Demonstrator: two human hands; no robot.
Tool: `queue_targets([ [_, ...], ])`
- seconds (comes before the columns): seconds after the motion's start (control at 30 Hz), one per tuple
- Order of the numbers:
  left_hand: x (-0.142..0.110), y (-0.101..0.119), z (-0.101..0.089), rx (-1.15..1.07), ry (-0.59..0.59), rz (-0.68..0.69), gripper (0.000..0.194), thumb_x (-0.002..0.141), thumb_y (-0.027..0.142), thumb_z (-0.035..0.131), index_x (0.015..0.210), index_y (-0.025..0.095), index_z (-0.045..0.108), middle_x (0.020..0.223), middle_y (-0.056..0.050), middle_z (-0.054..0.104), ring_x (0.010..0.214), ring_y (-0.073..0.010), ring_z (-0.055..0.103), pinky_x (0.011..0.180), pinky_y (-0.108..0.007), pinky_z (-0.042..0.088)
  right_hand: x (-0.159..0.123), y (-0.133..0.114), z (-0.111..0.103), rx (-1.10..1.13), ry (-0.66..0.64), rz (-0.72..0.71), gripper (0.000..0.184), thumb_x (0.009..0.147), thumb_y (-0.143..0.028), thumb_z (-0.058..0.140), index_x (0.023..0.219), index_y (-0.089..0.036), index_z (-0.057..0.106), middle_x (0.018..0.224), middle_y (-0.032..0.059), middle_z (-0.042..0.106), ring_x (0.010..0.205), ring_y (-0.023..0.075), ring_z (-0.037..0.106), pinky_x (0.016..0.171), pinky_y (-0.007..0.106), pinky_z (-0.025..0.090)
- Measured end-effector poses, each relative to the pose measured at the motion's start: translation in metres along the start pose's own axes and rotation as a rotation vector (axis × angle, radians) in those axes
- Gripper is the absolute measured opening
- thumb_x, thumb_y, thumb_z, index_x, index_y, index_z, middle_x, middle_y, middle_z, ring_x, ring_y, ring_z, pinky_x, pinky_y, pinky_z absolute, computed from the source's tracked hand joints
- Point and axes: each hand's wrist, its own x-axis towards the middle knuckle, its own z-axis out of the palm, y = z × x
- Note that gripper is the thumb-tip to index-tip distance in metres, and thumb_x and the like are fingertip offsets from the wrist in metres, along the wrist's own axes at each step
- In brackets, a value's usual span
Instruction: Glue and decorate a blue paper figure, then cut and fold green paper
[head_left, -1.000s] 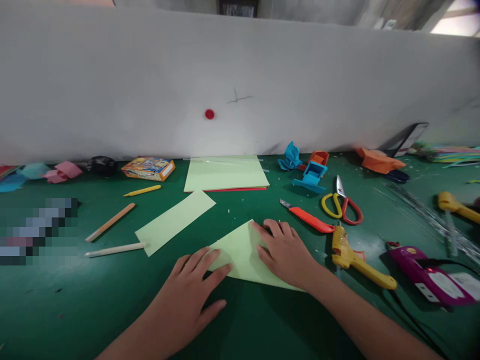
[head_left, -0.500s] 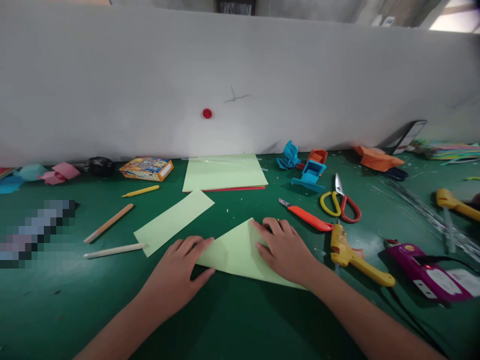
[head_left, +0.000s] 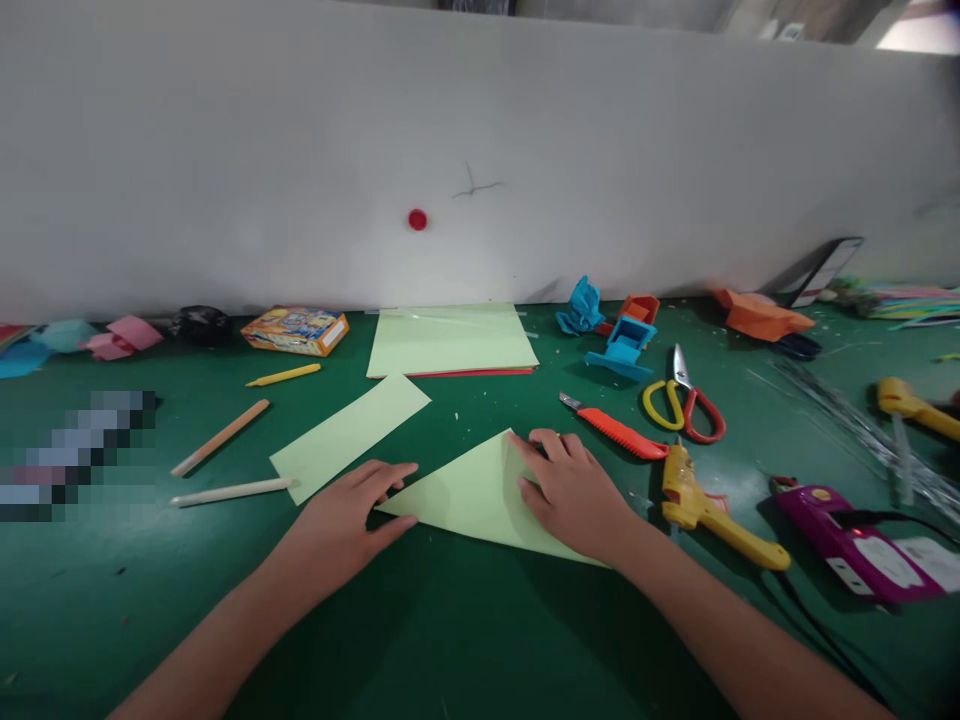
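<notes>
A pale green sheet of paper (head_left: pixel 465 495), folded into a triangle, lies in front of me on the table. My right hand (head_left: pixel 574 495) rests on its right part, fingers spread, the index fingertip near the top corner. Around the sheet's pointed left end is my left hand (head_left: pixel 352 515), thumb and fingers apart and holding nothing; whether it touches the paper I cannot tell. The sheet's right end is partly hidden under my right hand and wrist. Just beyond my left hand lies a pale green paper strip (head_left: pixel 352 435).
Right of the sheet lie a red cutter knife (head_left: pixel 622 432), scissors (head_left: pixel 686 395), a yellow glue gun (head_left: pixel 716 515) and a purple power strip (head_left: pixel 855 540). A white stick (head_left: pixel 232 492) and an orange stick (head_left: pixel 221 437) lie left. Stacked paper (head_left: pixel 450 340) sits by the white wall (head_left: pixel 262 150).
My left hand has slid left and its fingers have come away from the paper's left end, which now shows its tip. My right hand stays on the sheet.
</notes>
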Motion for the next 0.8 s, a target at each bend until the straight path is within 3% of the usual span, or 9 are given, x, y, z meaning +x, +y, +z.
queue_targets([
  [0.17, 0.0016, -0.0009, -0.0005, -0.005, -0.013, -0.068, 0.06, 0.087, 0.056, 0.062, 0.141, 0.03, 0.062, 0.122, -0.006, 0.068, 0.1, -0.0255, 0.067, 0.08, -0.032, 0.055, 0.0004, 0.0015, 0.0015, 0.011, 0.01, 0.004, 0.06, 0.102, -0.033, 0.04, 0.161, -0.022, 0.038, 0.142, 0.0145, 0.052, 0.118, 0.0316, 0.05, 0.102, 0.046, 0.047],
  [0.47, 0.0043, -0.0046, 0.0026, -0.011, 0.006, -0.082, 0.052, 0.088, 0.054, 0.058, 0.132, 0.029, 0.068, 0.114, -0.006, 0.07, 0.085, -0.0223, 0.064, 0.07, -0.03, 0.051, 0.0022, 0.0083, 0.0049, 0.028, 0.008, 0.034, 0.058, 0.102, -0.029, 0.035, 0.159, -0.017, 0.04, 0.143, 0.0154, 0.051, 0.117, 0.031, 0.049, 0.1, 0.045, 0.048],
  [0.8, 0.0032, 0.0008, -0.002, -0.017, 0.04, -0.072, 0.047, 0.089, 0.055, 0.055, 0.123, 0.026, 0.071, 0.1, -0.004, 0.073, 0.071, -0.0197, 0.063, 0.061, -0.029, 0.047, 0.0027, 0.0069, 0.0035, -0.004, 0.001, 0.055, 0.058, 0.102, -0.029, 0.036, 0.16, -0.02, 0.038, 0.142, 0.0148, 0.051, 0.117, 0.0304, 0.05, 0.096, 0.042, 0.05],
])
